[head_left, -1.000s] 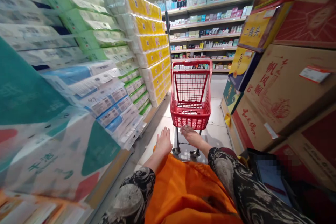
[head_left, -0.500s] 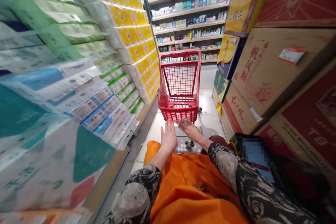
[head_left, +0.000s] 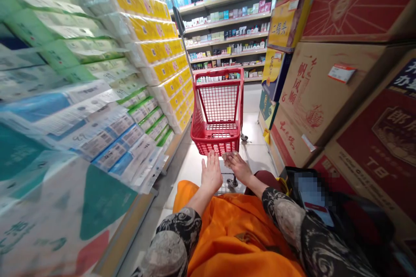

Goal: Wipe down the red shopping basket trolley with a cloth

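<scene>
My left hand (head_left: 211, 173) is spread flat, palm forward, its fingertips at the near lower edge of a small red shopping cart (head_left: 217, 136) made of plastic and wire. My right hand (head_left: 236, 167) lies just beside it, fingers bent at that same edge, and I cannot tell whether they grip it. Nothing shows in my left hand. The cart's basket looks empty, and its wheels stand on the tiled floor (head_left: 253, 149). Patterned black-and-white sleeves cover my forearms, and orange cloth (head_left: 234, 229) lies below my hands.
Stacked toilet paper packs (head_left: 149, 47) wall the aisle on the left. Large printed cardboard cartons (head_left: 316, 95) rise on the right. Shelves of small packaged goods (head_left: 227, 30) stand beyond the cart. A black bag (head_left: 354, 220) sits at lower right, holding a blurred screen (head_left: 312, 194).
The view has swung so the cart and aisle sit further left and higher. My left hand has risen to the cart's near edge, and both hands now sit closer together.
</scene>
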Motion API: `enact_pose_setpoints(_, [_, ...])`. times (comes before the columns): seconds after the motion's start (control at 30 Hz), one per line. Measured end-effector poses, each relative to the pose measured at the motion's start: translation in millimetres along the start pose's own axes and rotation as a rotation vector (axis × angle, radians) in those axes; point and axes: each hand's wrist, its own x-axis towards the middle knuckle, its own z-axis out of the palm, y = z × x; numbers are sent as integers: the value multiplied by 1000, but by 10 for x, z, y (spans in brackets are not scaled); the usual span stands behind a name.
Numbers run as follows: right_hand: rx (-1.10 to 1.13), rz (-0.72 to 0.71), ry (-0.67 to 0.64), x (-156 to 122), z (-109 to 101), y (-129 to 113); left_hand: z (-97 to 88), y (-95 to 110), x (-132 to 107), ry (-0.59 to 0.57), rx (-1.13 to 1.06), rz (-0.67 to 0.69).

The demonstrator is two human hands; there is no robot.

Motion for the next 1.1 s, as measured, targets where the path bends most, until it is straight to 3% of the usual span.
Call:
enact_pose_setpoints(0.23, [46, 42, 82, 260, -385, 152, -78, -26, 113, 10, 8, -58])
enact_pose_setpoints(0.4, [16, -69, -72, 17, -178, 183, -1, 24, 48, 13, 12, -2])
enact_pose_setpoints(0.47, [-10, -101, -63, -5, -120, 108, 6, -3, 38, 10, 13, 1])
enact_pose_setpoints(0.57, [-18, -128, 34, 236, -227, 4, -74, -101, 81, 14, 15, -68])
enact_pose_setpoints(0.7, [-20, -58, 106, 687, -394, -12, -254, -217, 167, 28, 26, -137])
enact_pose_setpoints(0.77, [-10, -98, 51, 724, -329, -18, -303, -234, 172, 26, 20, -139])
enact_pose_setpoints(0.93, [-44, -145, -95, 471, 8, -127, -269, -270, 118, 53, -4, -126])
enact_pose_setpoints(1.0, [-37, -176, -87, 522, 11, -169, -260, -321, 119, 46, -5, -140])
enact_pose_setpoints(1.1, [5, -224, -2, 861, -142, -193, -296, -415, 153, 33, 4, -207])
